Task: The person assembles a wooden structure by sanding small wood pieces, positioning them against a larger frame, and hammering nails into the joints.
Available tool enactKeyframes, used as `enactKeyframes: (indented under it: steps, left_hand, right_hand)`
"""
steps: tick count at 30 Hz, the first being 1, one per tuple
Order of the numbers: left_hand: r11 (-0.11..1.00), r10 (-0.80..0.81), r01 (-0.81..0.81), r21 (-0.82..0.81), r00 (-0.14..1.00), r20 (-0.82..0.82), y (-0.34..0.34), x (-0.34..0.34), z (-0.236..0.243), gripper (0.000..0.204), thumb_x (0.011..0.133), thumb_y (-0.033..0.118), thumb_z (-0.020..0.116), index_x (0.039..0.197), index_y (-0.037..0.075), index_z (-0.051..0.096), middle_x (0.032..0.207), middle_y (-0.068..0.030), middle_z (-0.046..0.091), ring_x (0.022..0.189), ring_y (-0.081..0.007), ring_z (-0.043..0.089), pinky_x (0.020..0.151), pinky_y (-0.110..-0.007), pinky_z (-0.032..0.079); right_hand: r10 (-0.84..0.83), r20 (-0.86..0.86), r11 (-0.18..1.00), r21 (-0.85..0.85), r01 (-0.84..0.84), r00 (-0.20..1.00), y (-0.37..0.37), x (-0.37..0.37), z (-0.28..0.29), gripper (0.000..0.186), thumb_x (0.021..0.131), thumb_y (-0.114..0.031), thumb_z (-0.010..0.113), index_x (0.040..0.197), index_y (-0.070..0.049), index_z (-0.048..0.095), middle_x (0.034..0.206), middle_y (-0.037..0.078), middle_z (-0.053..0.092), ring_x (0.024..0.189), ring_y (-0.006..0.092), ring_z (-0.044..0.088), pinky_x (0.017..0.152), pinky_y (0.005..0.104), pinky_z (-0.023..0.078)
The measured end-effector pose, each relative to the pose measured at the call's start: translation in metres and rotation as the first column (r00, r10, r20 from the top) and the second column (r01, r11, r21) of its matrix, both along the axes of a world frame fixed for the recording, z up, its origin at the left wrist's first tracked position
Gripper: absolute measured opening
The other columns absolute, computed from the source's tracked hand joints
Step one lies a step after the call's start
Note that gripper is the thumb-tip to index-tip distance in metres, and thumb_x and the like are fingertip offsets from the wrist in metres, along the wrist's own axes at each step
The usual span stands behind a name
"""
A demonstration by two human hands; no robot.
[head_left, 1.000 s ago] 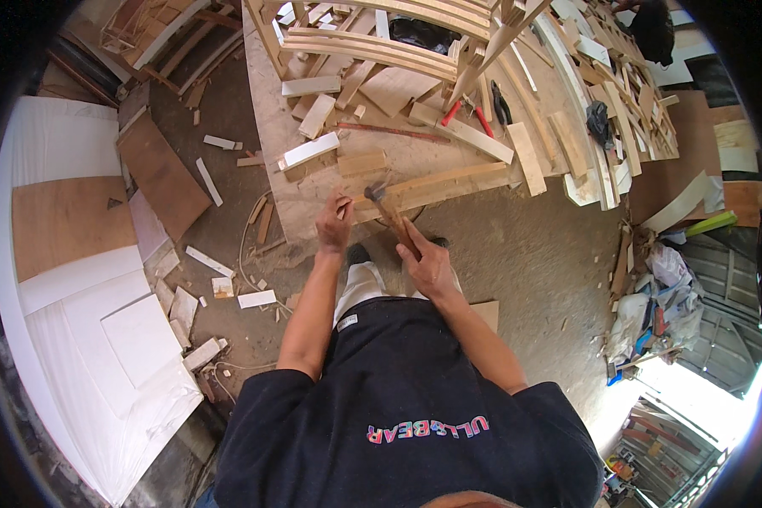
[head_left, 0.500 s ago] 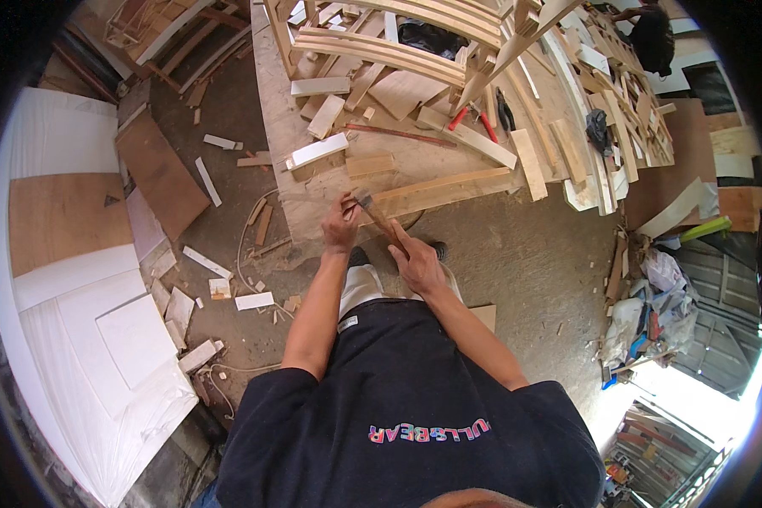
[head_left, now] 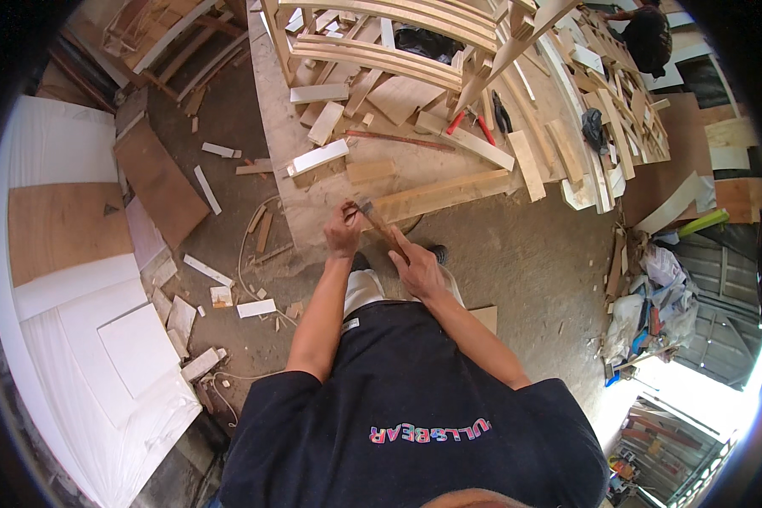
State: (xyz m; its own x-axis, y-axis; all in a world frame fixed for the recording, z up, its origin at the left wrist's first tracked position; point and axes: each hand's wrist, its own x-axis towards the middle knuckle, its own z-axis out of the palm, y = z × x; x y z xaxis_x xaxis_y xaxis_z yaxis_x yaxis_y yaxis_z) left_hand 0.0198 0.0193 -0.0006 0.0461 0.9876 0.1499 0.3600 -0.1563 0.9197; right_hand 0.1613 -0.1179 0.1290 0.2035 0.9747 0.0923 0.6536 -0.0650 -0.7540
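My right hand (head_left: 418, 271) is wrapped around the wooden handle of a hammer (head_left: 381, 227). Its dark metal head lies close to the fingers of my left hand (head_left: 342, 234), which are drawn together in a pinch. What the left fingers hold, if anything, is too small to make out. Both hands are in front of my body at the near edge of the plywood worktable (head_left: 313, 199). Just beyond them a long light wooden bar (head_left: 440, 194) lies along that edge, with a short wood block (head_left: 370, 172) behind it.
A slatted wooden frame (head_left: 381, 59) stands on the table among offcuts. Red-handled pliers (head_left: 485, 129) lie right of it. White-covered panels (head_left: 68, 330) stand at the left. Scraps and a cord (head_left: 242, 254) litter the floor. Another person (head_left: 648, 41) is at the far right.
My hands and the hammer hold almost the same place, with the hammer head still beside the left fingers. The view has shifted very slightly.
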Motion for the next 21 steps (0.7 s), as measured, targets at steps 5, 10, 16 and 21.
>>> enactKeyframes:
  steps: [5,10,16,21]
  left_hand:
    - [1.000,-0.023,0.024,-0.009,0.995,0.097,0.002,0.000,0.002,0.027,0.087,0.011,0.079,0.112,0.006,0.070,0.098,-0.0109,0.080,0.091,-0.0230,0.079,0.080,-0.035,0.061]
    - [0.998,-0.035,0.037,0.054,0.999,-0.032,0.005,-0.004,0.003,0.035,0.086,0.010,0.081,0.119,0.007,0.069,0.100,-0.0098,0.080,0.092,-0.0225,0.079,0.080,-0.034,0.061]
    - [0.989,-0.136,0.133,0.067,0.990,0.039,0.011,-0.013,0.006,0.059,0.082,0.007,0.086,0.135,0.009,0.061,0.112,-0.0097,0.078,0.096,-0.0210,0.077,0.084,-0.034,0.061]
    - [0.972,-0.188,0.191,0.136,0.982,-0.029,0.020,-0.013,-0.001,0.058,0.081,0.003,0.084,0.135,0.007,0.063,0.111,-0.0112,0.077,0.098,-0.0243,0.076,0.085,-0.036,0.061]
  right_hand:
    - [-0.007,-0.034,1.000,0.012,0.007,0.999,-0.004,0.001,0.001,0.066,0.097,-0.014,0.070,0.158,-0.015,0.046,0.097,0.025,0.070,0.091,0.0437,0.069,0.080,0.0492,0.055]
    - [-0.013,-0.019,0.994,-0.108,0.011,1.000,-0.002,0.000,-0.005,0.063,0.098,-0.018,0.069,0.157,-0.015,0.048,0.103,0.028,0.071,0.096,0.0462,0.069,0.083,0.0489,0.055]
    - [-0.089,-0.103,0.994,-0.069,0.083,0.991,-0.002,0.005,0.006,0.060,0.099,-0.019,0.068,0.156,-0.011,0.049,0.106,0.030,0.070,0.098,0.0470,0.070,0.086,0.0477,0.055]
    - [-0.047,-0.050,0.996,-0.073,0.044,0.998,-0.001,0.004,0.007,0.062,0.099,-0.018,0.069,0.157,-0.012,0.048,0.101,0.029,0.070,0.094,0.0468,0.069,0.083,0.0479,0.055]
